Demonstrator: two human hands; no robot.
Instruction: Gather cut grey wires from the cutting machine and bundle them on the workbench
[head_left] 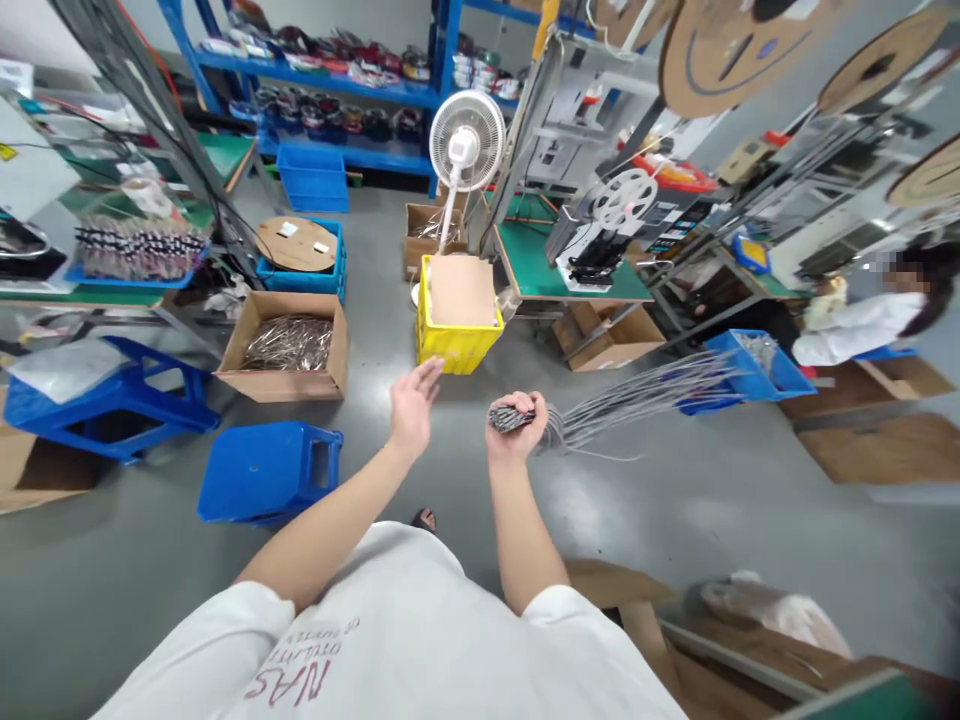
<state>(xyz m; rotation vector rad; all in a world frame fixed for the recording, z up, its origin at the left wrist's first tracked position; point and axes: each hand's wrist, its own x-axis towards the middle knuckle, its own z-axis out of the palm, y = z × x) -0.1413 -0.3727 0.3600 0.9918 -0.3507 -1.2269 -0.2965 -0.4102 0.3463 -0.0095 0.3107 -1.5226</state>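
Clenched right hand [516, 425] grips one end of the grey wire bundle [637, 400], strands fanning toward 3 o'clock; left hand [411, 405] is spread, empty, at its 9 o'clock. A firm fist should stop strands slipping; yellow crate [454, 345] at 12 o'clock

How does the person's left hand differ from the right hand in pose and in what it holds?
The left hand is open, fingers stretched forward; the right hand is closed in a fist. The left hand holds nothing, while the right hand grips a bundle of grey wires whose free ends fan out to the right. Both are bare and held out in front of the body.
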